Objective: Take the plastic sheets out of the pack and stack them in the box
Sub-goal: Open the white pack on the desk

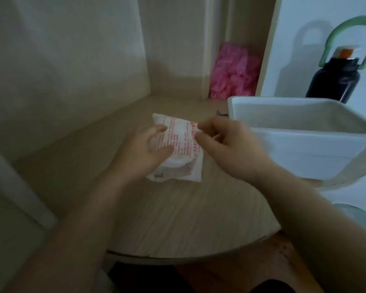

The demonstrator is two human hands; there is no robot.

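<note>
Right hand (pixel 226 144) on pack (pixel 181 144) edge

Red print on the pack (pixel 179 144), too blurred to read.

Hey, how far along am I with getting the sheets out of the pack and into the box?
Barely begun. Done: nothing that shows; the box looks empty inside. In hand: the left hand holds the pack while the right hand pinches its top edge, probably to open it. Left: pull the sheets out and stack them all in the box.
</note>
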